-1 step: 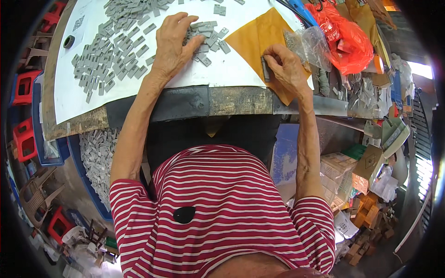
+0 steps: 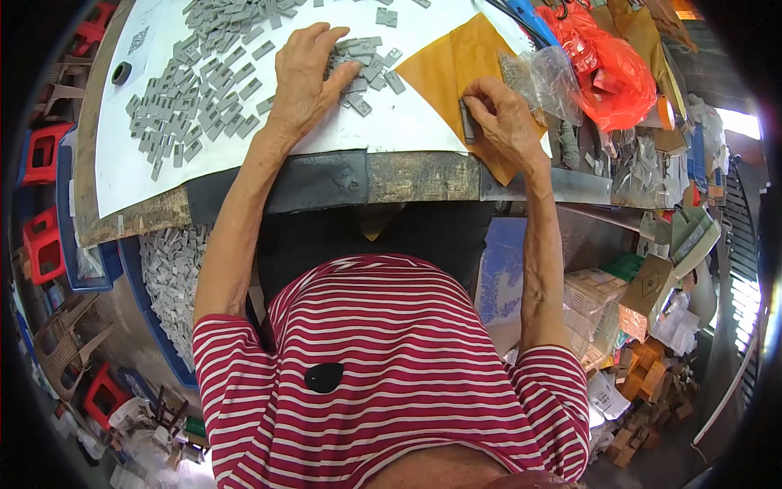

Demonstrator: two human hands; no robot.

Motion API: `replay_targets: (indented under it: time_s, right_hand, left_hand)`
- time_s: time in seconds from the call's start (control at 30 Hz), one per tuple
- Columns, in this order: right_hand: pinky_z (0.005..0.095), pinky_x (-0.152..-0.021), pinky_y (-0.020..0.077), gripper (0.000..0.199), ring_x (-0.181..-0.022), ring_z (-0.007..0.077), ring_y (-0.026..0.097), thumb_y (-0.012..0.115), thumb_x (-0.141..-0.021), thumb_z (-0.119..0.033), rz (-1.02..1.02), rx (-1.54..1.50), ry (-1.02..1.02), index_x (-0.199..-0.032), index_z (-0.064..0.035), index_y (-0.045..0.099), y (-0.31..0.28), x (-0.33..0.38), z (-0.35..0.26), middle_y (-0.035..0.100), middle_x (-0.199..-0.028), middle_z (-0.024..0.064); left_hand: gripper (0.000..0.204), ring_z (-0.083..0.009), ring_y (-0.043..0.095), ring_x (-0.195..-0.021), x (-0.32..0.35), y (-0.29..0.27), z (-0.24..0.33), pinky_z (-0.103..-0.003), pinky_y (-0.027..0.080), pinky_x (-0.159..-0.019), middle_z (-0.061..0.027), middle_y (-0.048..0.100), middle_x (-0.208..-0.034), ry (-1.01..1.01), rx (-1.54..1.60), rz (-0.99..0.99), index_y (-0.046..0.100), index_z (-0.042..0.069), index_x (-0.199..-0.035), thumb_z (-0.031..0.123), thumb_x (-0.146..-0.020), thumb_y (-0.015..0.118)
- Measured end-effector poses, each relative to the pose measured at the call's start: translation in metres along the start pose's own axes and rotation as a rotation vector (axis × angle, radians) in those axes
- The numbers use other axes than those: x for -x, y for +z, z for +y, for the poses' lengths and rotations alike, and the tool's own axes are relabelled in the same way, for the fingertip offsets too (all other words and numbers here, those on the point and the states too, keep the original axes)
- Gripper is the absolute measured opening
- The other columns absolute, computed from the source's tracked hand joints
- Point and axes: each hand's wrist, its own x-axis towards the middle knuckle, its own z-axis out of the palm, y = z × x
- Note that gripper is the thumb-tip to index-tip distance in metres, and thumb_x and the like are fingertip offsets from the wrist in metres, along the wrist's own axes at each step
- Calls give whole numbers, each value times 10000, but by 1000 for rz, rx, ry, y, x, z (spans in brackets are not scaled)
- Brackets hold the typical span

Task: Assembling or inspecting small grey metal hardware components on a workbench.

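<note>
Small grey rectangular pieces (image 2: 213,102) lie in a loose heap on white paper (image 2: 391,122) over the table. My left hand (image 2: 308,80) rests beside a smaller group of the same pieces (image 2: 375,65), its thumb and fingers apart and the fingertips touching them. To the right, over a mustard-yellow cloth or sheet (image 2: 444,61), my right hand (image 2: 503,114) pinches a dark grey strip-like piece (image 2: 467,121) held on edge. Whether it is one piece or several stacked is too small to tell.
A black ring (image 2: 121,73) sits at the paper's left. Clear plastic (image 2: 554,81) and a red plastic bag (image 2: 607,69) crowd the right side. The worn wooden table edge (image 2: 423,175) runs before me. Below left stands a blue bin (image 2: 134,273) of grey pieces; boxes (image 2: 648,297) are at lower right.
</note>
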Motion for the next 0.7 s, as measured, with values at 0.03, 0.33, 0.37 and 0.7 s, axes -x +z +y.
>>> replay_targets:
  time_s: [0.03, 0.33, 0.37, 0.7]
  right_hand:
    - [273, -580, 444, 113, -623, 148, 554, 555, -822, -102, -16, 27, -28, -852, 7, 557, -1, -1, -1, 565, -730, 96]
    - [318, -573, 447, 101, -613, 229, 563, 536, -813, -92, 4, 46, -67, -841, 5, 525, 0, 0, -2, 550, -676, 123]
    - [318, -573, 447, 101, -613, 229, 563, 536, -813, -92, 3, 46, -68, -841, 5, 525, 1, -1, -3, 550, -676, 123]
    - [378, -594, 443, 66, -664, 319, 568, 508, -803, -66, 17, 92, -119, -830, -8, 495, 0, 0, -3, 547, -726, 163]
  left_hand:
    - [378, -279, 432, -1064, 1, 2, -1, -391, 335, -912, -149, 485, -1123, -1, 0, 0, 564, 42, -1074, 289, -790, 600]
    - [416, -306, 409, -1108, 4, 4, 15, -391, 335, -941, -174, 437, -1176, -20, 185, -161, 507, 10, -1138, 279, -826, 563]
    - [414, -306, 409, -1113, 4, 4, 15, -386, 338, -949, -177, 432, -1183, -18, 192, -173, 504, 9, -1140, 273, -827, 564]
    - [411, -282, 436, -1154, 9, -3, 29, -369, 410, -920, -127, 365, -1320, -98, 292, -247, 482, 121, -1212, 288, -842, 548]
